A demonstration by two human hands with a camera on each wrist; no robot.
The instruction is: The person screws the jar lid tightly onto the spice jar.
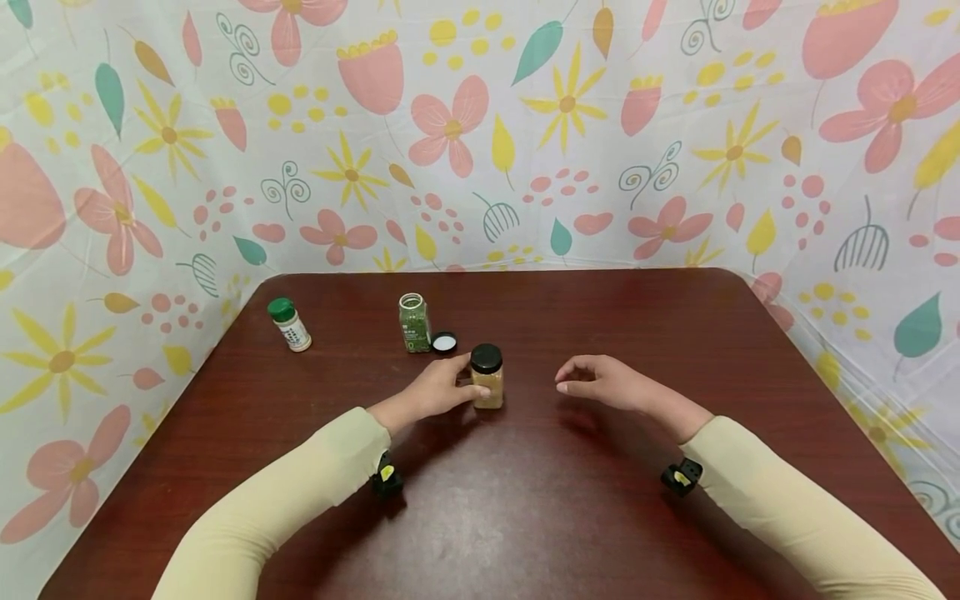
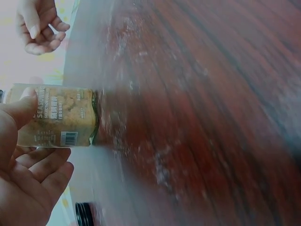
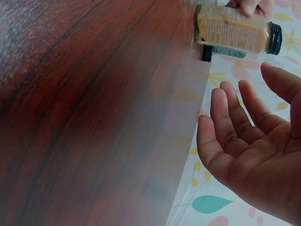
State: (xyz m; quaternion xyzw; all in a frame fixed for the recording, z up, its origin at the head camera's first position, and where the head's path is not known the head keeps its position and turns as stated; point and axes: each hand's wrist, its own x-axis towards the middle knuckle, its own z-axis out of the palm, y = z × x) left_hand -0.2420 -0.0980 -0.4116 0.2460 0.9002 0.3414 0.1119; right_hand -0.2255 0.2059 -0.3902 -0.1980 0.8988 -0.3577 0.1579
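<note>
A square clear seasoning jar [image 1: 489, 391] with a black lid and tan powder inside stands upright near the middle of the table. My left hand [image 1: 435, 388] holds it from the left; in the left wrist view the thumb lies across the printed label of the jar [image 2: 66, 101], with the fingers on the other side. To the right of the jar, apart from it, my right hand [image 1: 609, 384] hovers over the table. Its fingers [image 3: 218, 110] are loosely bent, with nothing in them.
Behind the left hand stands an uncapped jar of green herbs [image 1: 415, 325], its black lid [image 1: 444, 342] lying inside-up beside it. A green-capped shaker [image 1: 290, 325] stands at the far left of the brown table [image 1: 600, 308]. A flowered cloth [image 1: 450, 200] hangs behind the table.
</note>
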